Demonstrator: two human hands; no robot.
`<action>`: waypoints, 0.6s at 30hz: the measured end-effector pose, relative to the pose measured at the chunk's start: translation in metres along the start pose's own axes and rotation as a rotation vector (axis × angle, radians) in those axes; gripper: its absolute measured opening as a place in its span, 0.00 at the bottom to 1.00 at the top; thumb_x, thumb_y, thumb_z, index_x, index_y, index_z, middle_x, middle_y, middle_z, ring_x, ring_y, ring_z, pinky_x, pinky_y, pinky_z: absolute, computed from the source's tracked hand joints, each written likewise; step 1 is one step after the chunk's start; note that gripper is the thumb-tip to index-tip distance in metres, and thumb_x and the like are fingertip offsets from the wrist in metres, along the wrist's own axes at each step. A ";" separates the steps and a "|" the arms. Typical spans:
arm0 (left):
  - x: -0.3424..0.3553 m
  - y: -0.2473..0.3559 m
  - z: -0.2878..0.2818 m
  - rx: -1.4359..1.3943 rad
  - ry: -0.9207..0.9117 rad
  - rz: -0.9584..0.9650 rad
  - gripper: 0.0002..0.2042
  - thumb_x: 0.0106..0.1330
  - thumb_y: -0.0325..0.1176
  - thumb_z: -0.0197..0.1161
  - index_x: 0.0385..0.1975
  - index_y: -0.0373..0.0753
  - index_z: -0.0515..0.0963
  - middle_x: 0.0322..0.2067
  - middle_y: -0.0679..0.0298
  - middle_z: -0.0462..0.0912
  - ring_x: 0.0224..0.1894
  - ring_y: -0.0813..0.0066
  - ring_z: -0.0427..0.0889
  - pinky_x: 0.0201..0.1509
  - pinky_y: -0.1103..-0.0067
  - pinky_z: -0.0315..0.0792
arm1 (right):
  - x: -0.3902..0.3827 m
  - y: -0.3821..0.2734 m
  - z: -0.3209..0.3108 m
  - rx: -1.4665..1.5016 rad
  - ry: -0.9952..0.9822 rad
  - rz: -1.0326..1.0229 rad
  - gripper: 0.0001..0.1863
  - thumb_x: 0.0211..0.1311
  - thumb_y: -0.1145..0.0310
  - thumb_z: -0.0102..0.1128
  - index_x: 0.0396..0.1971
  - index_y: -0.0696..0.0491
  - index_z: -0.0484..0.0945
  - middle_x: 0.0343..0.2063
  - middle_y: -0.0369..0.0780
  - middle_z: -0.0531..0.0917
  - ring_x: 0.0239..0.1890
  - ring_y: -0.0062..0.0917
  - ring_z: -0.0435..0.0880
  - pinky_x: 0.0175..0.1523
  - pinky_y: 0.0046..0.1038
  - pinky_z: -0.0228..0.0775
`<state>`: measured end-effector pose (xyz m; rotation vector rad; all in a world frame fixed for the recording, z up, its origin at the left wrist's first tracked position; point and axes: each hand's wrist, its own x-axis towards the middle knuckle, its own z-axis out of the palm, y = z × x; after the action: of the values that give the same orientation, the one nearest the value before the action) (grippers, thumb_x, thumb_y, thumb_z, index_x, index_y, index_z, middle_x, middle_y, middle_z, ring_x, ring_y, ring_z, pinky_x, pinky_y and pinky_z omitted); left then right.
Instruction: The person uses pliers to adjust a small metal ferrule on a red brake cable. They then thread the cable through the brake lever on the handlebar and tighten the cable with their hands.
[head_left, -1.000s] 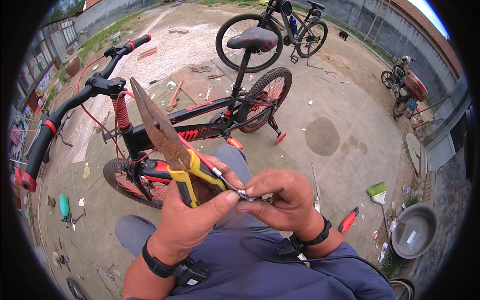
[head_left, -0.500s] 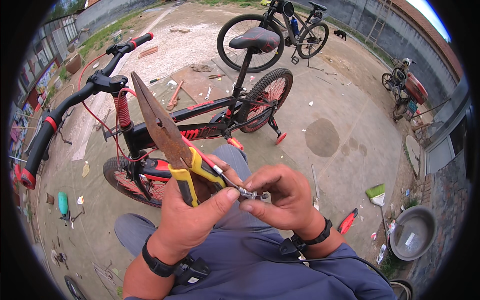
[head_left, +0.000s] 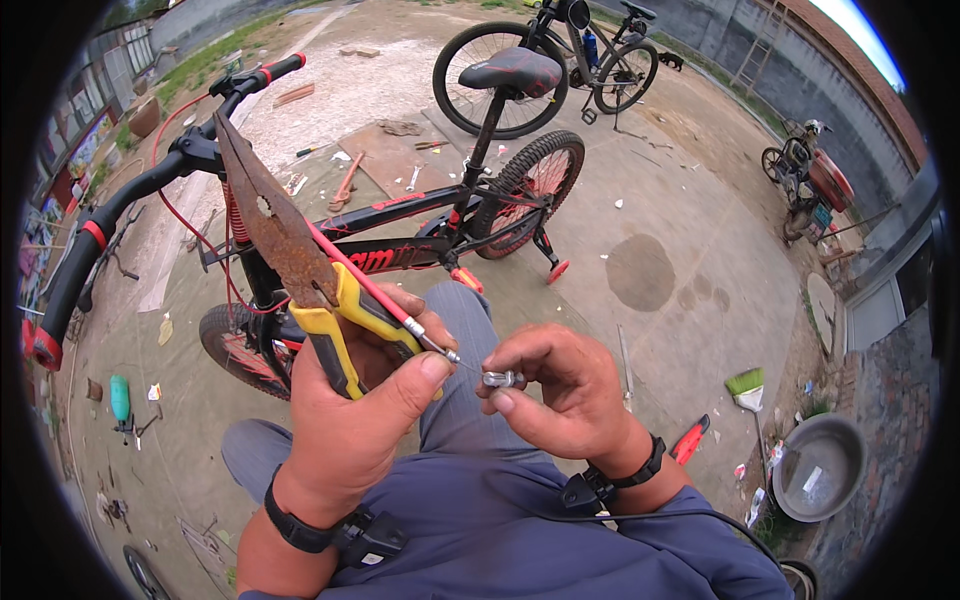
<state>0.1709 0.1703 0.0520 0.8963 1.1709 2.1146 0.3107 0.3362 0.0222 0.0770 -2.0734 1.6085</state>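
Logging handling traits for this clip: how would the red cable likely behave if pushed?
The red cable probably flexes springily rather than flopping: its stretch beside the pliers in the left hand runs nearly straight. The thin bare wire at its end would likely bend more easily, being far slimmer. The silver sleeve should be rigid, as it looks metallic.

a green broom [head_left: 745, 381] beside a grey basin [head_left: 840, 452]; a motorcycle [head_left: 830, 182] beyond.

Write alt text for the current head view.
A person's left hand grips rusty pliers and a red cable, while the right hand pinches a small metal fitting near the cable's end. Beyond the hands stands a black-and-red bicycle, with another bicycle farther back in the yard.
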 end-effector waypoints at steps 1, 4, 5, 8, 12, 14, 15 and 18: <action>-0.001 0.003 0.000 -0.001 0.002 -0.029 0.22 0.67 0.18 0.68 0.59 0.35 0.70 0.47 0.57 0.82 0.50 0.71 0.83 0.55 0.73 0.79 | -0.001 -0.001 0.000 -0.017 0.008 0.001 0.15 0.62 0.85 0.64 0.49 0.61 0.79 0.39 0.42 0.85 0.42 0.23 0.88 0.41 0.23 0.80; -0.002 0.003 -0.002 0.041 0.023 -0.049 0.21 0.68 0.20 0.68 0.59 0.35 0.70 0.46 0.57 0.83 0.49 0.72 0.83 0.55 0.73 0.79 | -0.001 -0.002 0.000 -0.043 0.043 -0.061 0.15 0.61 0.84 0.67 0.48 0.60 0.80 0.36 0.40 0.86 0.38 0.20 0.87 0.37 0.21 0.74; -0.003 0.003 -0.003 0.038 0.022 -0.045 0.20 0.69 0.21 0.67 0.59 0.35 0.70 0.46 0.57 0.83 0.49 0.72 0.83 0.54 0.74 0.79 | -0.001 -0.002 -0.001 -0.062 0.055 -0.086 0.15 0.60 0.83 0.68 0.47 0.59 0.81 0.35 0.40 0.86 0.36 0.20 0.86 0.36 0.21 0.73; -0.003 0.000 -0.006 0.063 0.014 -0.033 0.17 0.72 0.25 0.64 0.58 0.35 0.70 0.45 0.57 0.84 0.47 0.72 0.83 0.53 0.74 0.79 | -0.002 -0.004 -0.003 -0.112 0.093 -0.153 0.15 0.59 0.82 0.71 0.46 0.59 0.82 0.34 0.40 0.86 0.32 0.21 0.84 0.34 0.22 0.71; -0.013 -0.010 -0.022 0.235 -0.030 -0.143 0.14 0.76 0.29 0.59 0.58 0.34 0.70 0.48 0.55 0.86 0.45 0.74 0.84 0.44 0.80 0.79 | -0.007 -0.007 -0.011 -0.167 0.115 -0.220 0.16 0.58 0.80 0.75 0.47 0.59 0.84 0.33 0.41 0.87 0.29 0.22 0.83 0.33 0.23 0.72; -0.020 -0.006 -0.025 0.349 -0.035 -0.341 0.14 0.77 0.30 0.58 0.59 0.34 0.70 0.49 0.54 0.86 0.45 0.75 0.85 0.39 0.82 0.78 | -0.010 -0.010 -0.016 -0.183 0.119 -0.228 0.17 0.58 0.80 0.75 0.47 0.60 0.84 0.32 0.41 0.88 0.29 0.23 0.84 0.33 0.24 0.72; -0.024 -0.008 -0.028 0.358 -0.061 -0.424 0.16 0.78 0.30 0.57 0.61 0.33 0.69 0.52 0.54 0.85 0.47 0.75 0.86 0.38 0.82 0.80 | -0.012 -0.012 -0.018 -0.184 0.125 -0.221 0.17 0.58 0.80 0.76 0.47 0.60 0.85 0.32 0.42 0.88 0.30 0.23 0.84 0.34 0.24 0.73; -0.030 -0.015 -0.028 0.334 -0.123 -0.600 0.18 0.78 0.30 0.56 0.64 0.32 0.68 0.55 0.54 0.84 0.50 0.72 0.86 0.42 0.79 0.83 | -0.017 -0.013 -0.022 -0.180 0.136 -0.234 0.17 0.58 0.79 0.75 0.48 0.62 0.85 0.32 0.43 0.88 0.30 0.25 0.86 0.35 0.24 0.74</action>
<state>0.1700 0.1416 0.0195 0.6836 1.5238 1.3936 0.3377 0.3483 0.0304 0.1379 -2.0126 1.2498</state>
